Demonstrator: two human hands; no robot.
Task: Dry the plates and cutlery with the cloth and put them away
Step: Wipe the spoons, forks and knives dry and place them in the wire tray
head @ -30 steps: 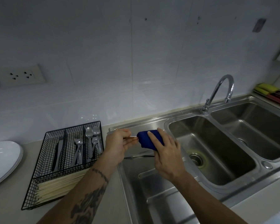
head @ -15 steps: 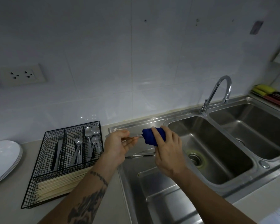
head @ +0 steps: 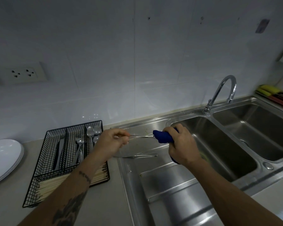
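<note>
My left hand pinches the handle end of a thin metal piece of cutlery held level over the drainboard. My right hand grips a blue cloth wrapped round the cutlery's other end, which is hidden inside it. Another piece of cutlery lies on the steel drainboard just below my hands. A black wire cutlery tray stands to the left with knives, forks and spoons in its compartments and chopsticks in front. White plates are stacked at the far left.
A double steel sink with a curved tap lies to the right. Yellow and red sponges sit at the back right corner. A wall socket is on the tiled wall above the counter.
My right hand has slid the blue cloth to the right along the cutlery, away from my left hand, baring more of the metal shaft between them.
</note>
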